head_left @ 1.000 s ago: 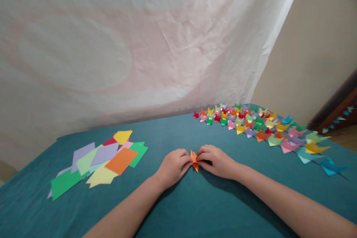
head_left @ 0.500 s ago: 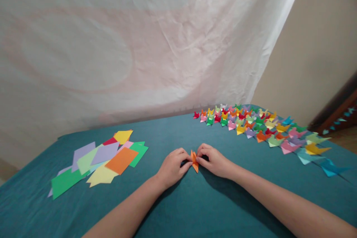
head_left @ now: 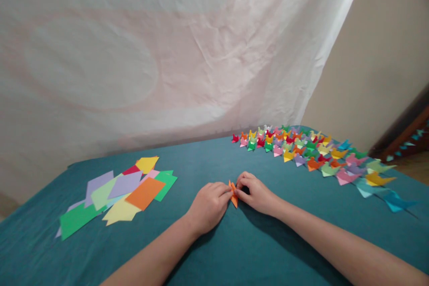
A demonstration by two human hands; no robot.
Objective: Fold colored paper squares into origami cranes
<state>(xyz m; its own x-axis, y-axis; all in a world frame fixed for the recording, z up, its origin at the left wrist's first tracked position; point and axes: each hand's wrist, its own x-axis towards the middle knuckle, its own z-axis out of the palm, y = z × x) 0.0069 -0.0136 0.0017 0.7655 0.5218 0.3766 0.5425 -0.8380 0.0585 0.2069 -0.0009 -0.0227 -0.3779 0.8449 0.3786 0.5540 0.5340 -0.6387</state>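
A small folded orange paper piece [head_left: 233,193] rests on the teal tablecloth [head_left: 234,250] between my two hands. My left hand [head_left: 209,205] pinches its left side with curled fingers. On the other side my right hand [head_left: 255,193] grips it with thumb and forefinger, the other fingers curled. Only the middle of the orange piece shows between the fingertips.
A loose pile of flat coloured paper sheets [head_left: 117,194] lies at the left. Rows of several folded paper birds [head_left: 311,152] cover the right back of the table. A white sheet [head_left: 150,53] hangs behind. A dark wooden piece of furniture [head_left: 407,136] stands at the far right.
My left hand has shifted slightly nearer and closed tighter on the orange piece. The right hand's fingers have regripped it. The piece stays in the same spot.
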